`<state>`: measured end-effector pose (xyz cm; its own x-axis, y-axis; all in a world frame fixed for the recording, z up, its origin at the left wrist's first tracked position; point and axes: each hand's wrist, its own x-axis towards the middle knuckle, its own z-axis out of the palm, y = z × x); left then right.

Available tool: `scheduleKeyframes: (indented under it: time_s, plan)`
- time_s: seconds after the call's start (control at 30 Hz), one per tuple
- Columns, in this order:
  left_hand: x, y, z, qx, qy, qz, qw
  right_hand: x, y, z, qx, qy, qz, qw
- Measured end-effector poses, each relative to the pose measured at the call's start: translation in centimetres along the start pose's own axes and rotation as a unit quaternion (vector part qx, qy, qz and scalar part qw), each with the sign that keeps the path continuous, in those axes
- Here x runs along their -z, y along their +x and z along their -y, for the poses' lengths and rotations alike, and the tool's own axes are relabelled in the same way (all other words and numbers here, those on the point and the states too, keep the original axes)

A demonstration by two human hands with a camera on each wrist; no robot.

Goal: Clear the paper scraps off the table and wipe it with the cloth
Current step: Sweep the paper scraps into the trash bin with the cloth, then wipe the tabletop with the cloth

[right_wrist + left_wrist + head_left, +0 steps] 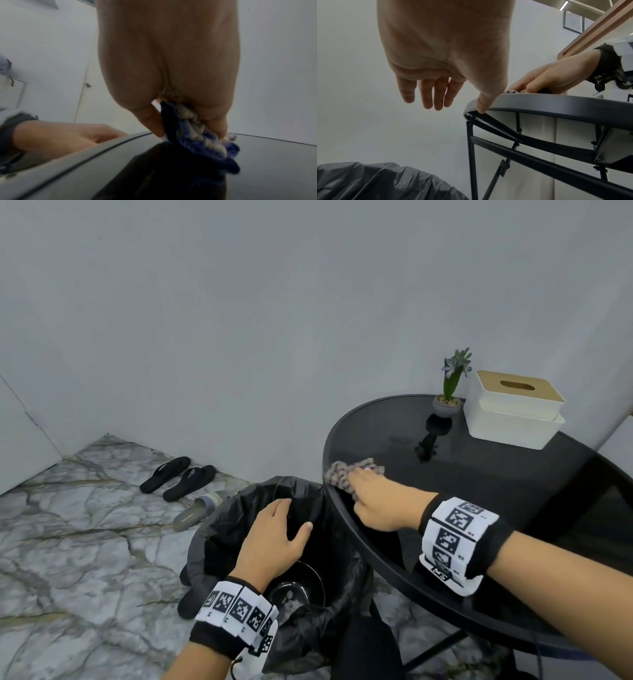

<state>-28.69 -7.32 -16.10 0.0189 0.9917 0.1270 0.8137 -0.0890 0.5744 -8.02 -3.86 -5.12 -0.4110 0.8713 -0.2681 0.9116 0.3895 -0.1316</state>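
Observation:
A round black table (513, 491) stands at the right. At its left edge lies a bunched checked cloth (342, 474), and my right hand (363, 484) presses down on it. In the right wrist view my right hand (185, 121) pinches the blue-and-white cloth (202, 139) between thumb and fingers against the tabletop (274, 162). Held over the bin with the black bag (239, 508) is my left hand (286, 522), fingers relaxed and holding nothing. In the left wrist view its thumb (482, 106) is by the table rim (556, 104). Something pale (291, 599) lies at the bin's bottom.
A small potted plant (447, 402) and a white tissue box (513, 405) stand at the table's far side. Black slippers (178, 477) and a grey one (198, 508) lie on the marble floor by the wall. The table's black frame (522, 151) runs beside the bin.

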Motion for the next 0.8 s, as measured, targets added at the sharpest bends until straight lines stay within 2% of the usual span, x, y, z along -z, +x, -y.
scheduleKeyframes:
  time_s: [0.07, 0.13, 0.37, 0.5, 0.6, 0.8]
  plan:
    - [0.0, 0.3, -0.8, -0.009, -0.005, -0.006, 1.0, -0.1, -0.6, 0.9, 0.036, 0.008, -0.004, 0.999]
    - [0.0, 0.6, -1.5, -0.02, -0.012, -0.012, 1.0, -0.2, -1.2, 1.0, 0.032, 0.014, -0.01, 0.999]
    - [0.1, 0.7, -4.5, -0.065, -0.062, -0.029, 0.996, 0.7, -1.5, -2.7, -0.104, 0.037, -0.017, 0.994]
    - [0.0, 1.0, -6.6, -0.089, -0.085, -0.033, 0.992, 1.2, 0.3, -4.5, -0.137, 0.085, -0.025, 0.987]
    - [-0.5, 1.2, -7.6, -0.08, -0.064, -0.024, 0.994, 1.1, 1.9, -4.0, -0.125, 0.081, -0.034, 0.988]
    - [-1.2, 1.1, -8.8, -0.052, -0.056, -0.037, 0.996, 0.8, 3.0, -2.9, -0.04, 0.077, -0.006, 0.996]
